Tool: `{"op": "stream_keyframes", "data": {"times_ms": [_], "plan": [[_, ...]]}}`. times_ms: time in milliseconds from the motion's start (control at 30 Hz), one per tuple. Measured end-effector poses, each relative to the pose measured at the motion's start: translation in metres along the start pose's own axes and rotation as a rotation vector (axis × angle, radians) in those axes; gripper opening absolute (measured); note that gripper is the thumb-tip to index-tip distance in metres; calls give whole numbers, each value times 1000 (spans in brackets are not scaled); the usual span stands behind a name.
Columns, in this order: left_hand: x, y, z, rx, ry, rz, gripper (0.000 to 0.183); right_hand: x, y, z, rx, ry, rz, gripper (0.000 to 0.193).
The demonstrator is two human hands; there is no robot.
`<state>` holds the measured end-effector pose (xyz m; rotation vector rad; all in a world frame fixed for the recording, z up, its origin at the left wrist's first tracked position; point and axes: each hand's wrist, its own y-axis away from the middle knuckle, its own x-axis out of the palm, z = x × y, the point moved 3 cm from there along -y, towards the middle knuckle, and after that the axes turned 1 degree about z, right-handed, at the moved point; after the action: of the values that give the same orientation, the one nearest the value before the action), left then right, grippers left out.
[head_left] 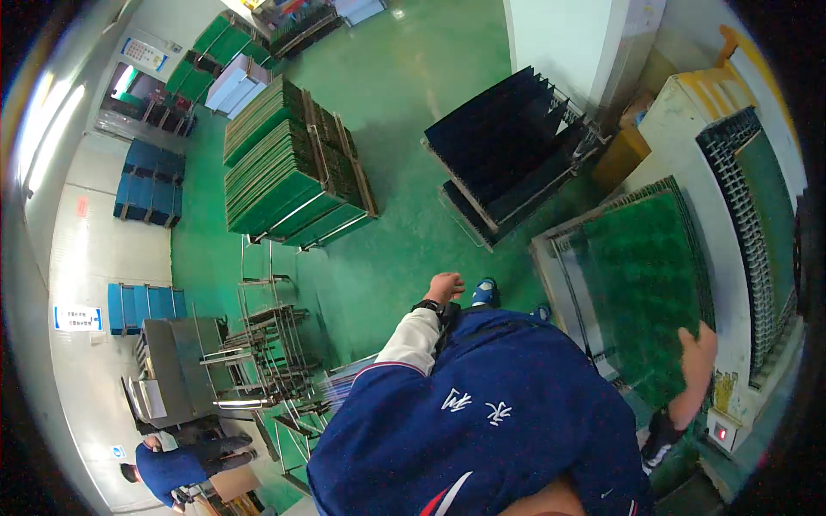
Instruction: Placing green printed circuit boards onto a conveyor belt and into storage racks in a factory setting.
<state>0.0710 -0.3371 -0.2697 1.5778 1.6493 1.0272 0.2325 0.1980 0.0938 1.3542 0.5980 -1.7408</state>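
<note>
My left hand is held in front of my body over the green floor, fingers curled in and nothing visible in them. A dark band sits at that wrist below a white sleeve. At the right, my right hand is beside the lower right edge of a large green panel. Thumb and fingers look apart, though slightly blurred; whether they touch the panel I cannot tell. The panel lies at the front of a framed stack next to a pale machine.
Racks of upright green boards stand ahead left, and a rack of dark panels ahead right. Empty metal frames crowd my left. A toothed dark rack leans on the machine. Another person is at the far lower left.
</note>
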Motion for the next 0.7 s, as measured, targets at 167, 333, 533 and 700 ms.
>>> {"op": "stream_keyframes", "data": {"times_ms": [167,333,533,700], "plan": [[19,-7,3,-19,-20,40,35,-56,23,-61,362,-719,-172,38],[47,-5,-12,59,-84,91,33,-46,39,-122,419,-1160,-465,47],[72,-17,-13,20,-11,260,20,17,48,-220,440,-785,-552,60],[18,-62,6,517,-455,311,42,8,4,-112,421,-2115,-502,24]]}}
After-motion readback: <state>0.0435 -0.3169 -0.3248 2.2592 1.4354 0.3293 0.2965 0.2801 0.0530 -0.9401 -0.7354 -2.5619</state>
